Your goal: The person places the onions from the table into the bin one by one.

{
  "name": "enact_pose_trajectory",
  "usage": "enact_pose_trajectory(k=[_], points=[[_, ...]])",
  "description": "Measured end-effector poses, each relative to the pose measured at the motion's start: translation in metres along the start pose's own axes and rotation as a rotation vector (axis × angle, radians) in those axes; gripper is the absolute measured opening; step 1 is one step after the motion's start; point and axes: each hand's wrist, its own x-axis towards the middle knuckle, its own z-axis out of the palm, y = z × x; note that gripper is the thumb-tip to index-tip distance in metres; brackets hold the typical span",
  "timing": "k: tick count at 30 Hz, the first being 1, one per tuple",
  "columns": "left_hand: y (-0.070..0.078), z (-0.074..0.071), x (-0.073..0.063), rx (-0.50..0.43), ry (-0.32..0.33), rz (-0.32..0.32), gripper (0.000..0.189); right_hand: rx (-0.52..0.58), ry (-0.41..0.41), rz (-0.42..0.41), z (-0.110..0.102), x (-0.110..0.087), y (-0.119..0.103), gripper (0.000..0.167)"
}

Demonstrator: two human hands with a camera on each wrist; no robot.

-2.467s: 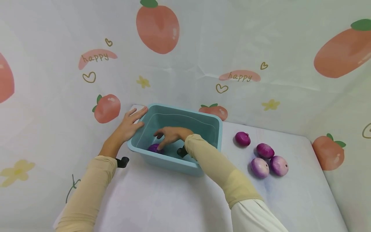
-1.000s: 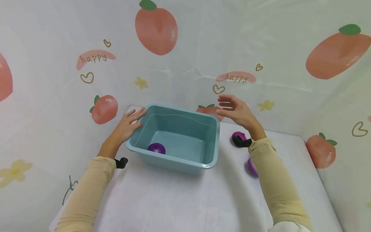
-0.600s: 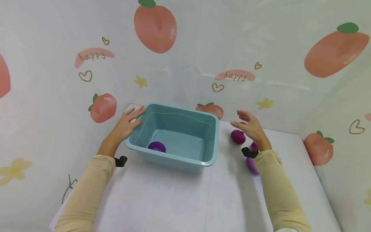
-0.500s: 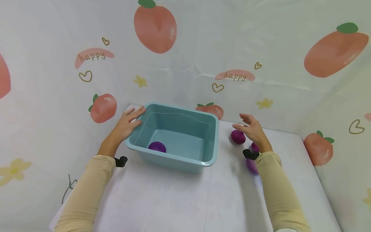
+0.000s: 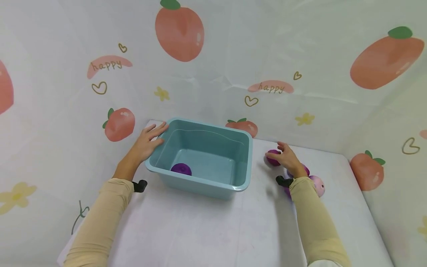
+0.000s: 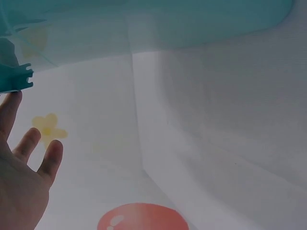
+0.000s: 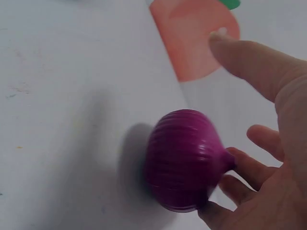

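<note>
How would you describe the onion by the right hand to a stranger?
Find the blue-green tub on the white table. Just right of it, beside the right hand, lies a deep purple onion. Unlike the clustered onions further right, it lies separate, nearest the tub.

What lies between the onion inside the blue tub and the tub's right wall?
The head view shows only the tub's bare floor between the onion and that wall.

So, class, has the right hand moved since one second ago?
Yes: against the printed fruit behind the blue bin, the right hand has moved down and rightward in the head view, to a purple onion.
</note>
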Motion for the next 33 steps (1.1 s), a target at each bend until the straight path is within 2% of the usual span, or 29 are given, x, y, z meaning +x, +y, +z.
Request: enact_pose_trajectory(k=[7, 11, 16, 22, 28, 33], points=[[0.001, 0.001, 0.001, 0.003, 0.003, -0.001, 0.057, -0.121, -0.057, 0.059, 0.011, 0.005, 0.007, 0.086], [0.001, 0.001, 0.001, 0.001, 0.005, 0.001, 0.057, -0.176, -0.086, 0.056, 0.016, 0.007, 0.012, 0.076], [0.001, 0.002, 0.001, 0.002, 0.005, -0.01, 0.057, -0.181, -0.077, 0.026, 0.02, 0.008, 0.014, 0.075], [-0.001, 0.002, 0.001, -0.001, 0.007, -0.001, 0.057, -0.203, -0.068, 0.032, 0.021, 0.007, 0.014, 0.074], [-0.001, 0.002, 0.001, -0.005, 0.011, 0.0, 0.056, -0.166, -0.066, 0.048, 0.018, 0.005, 0.01, 0.074], [0.0, 0.002, 0.0, -0.016, 0.011, -0.007, 0.056, -0.117, -0.033, -0.001, 0.011, 0.001, -0.004, 0.078]])
